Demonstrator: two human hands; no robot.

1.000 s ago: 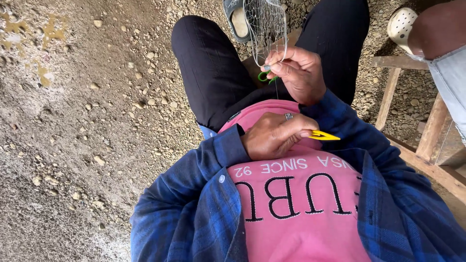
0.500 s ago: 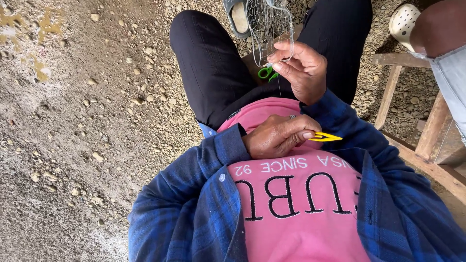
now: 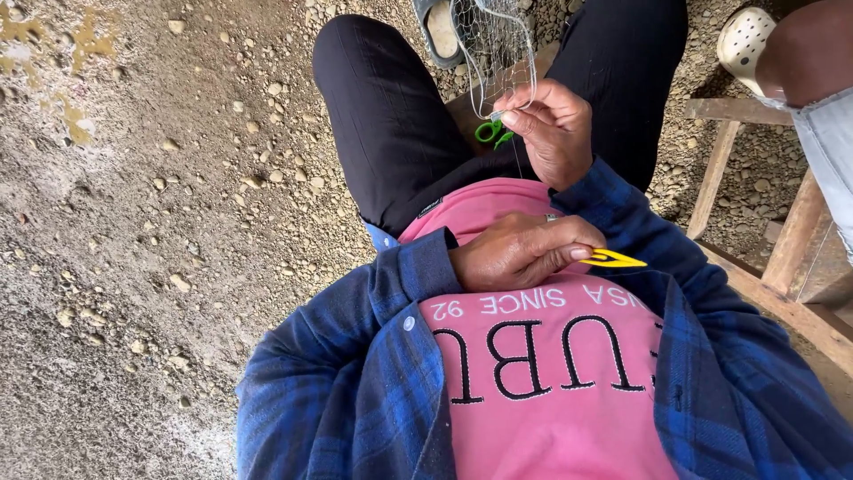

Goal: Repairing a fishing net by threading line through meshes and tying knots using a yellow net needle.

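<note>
Hold the net (image 3: 498, 53) taut above your lap with your right hand (image 3: 555, 129), whose fingers pinch the mesh beside the green-handled snips (image 3: 489, 133), and guide gently the yellow needle (image 3: 613, 259), which your left hand (image 3: 524, 253) grips at your chest.

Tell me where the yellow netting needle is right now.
In the head view, the yellow netting needle pokes out from the left hand, held against the pink shirt, below the right hand pinching the net.
</note>
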